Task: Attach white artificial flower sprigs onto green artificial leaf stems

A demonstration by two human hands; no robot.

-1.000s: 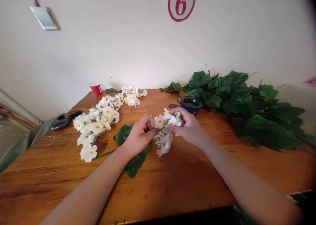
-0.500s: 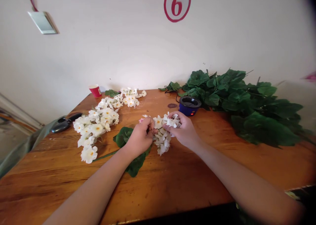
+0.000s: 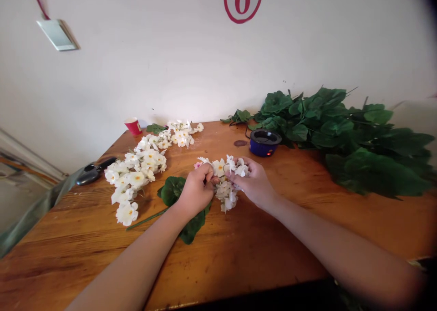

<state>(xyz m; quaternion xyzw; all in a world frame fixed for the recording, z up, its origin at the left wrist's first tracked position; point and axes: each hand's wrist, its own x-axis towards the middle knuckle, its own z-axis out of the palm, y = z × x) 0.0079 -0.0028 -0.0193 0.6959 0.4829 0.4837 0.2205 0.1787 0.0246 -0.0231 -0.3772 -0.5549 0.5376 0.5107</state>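
A bunch of white artificial flowers [image 3: 226, 190] with yellow centres is between my two hands, above the middle of the table. My left hand [image 3: 200, 186] is closed in a pinch at the bunch's left side; its fingertips hide what exactly they grip. On the other side, my right hand [image 3: 254, 181] curls its fingers round several of the white blooms. A small pink flower [image 3: 197, 165] peeks out behind my left hand. Under my left wrist lies a green leaf stem, its broad leaves [image 3: 173, 190] partly covered by the forearm.
More white flowers [image 3: 136, 179] lie in a row at left. Behind my right hand stands a dark blue pot [image 3: 264, 143] with a lit red light. Green leaves [image 3: 317, 119] are heaped at right. A red paper cup [image 3: 133, 127] and a black-handled tool [image 3: 89, 174] sit farther left.
The view has shifted slightly. Both hands stay at the white flower bunch, whose upper blooms have turned a little between the fingers.
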